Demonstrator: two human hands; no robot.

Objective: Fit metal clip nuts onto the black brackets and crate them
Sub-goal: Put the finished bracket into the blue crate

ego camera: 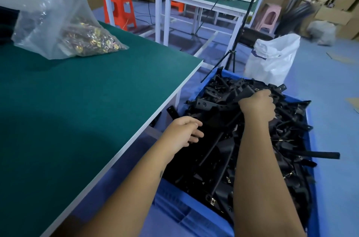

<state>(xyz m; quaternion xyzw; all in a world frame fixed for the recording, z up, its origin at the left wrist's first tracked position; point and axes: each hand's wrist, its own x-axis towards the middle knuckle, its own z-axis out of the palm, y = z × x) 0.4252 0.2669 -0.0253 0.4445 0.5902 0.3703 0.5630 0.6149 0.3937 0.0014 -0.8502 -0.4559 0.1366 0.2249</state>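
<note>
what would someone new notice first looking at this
Most striking is the blue crate on the floor to the right of the green table, heaped with black brackets. The right hand grips into the far part of the heap; the left hand reaches in by the table edge. On the table's far corner sits a clear bag of metal clip nuts.

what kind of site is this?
Likely a small assembly workshop: green-topped workbenches, a blue crate heaped with black brackets, a clear bag of metal clip nuts, stacked cardboard boxes.
</note>
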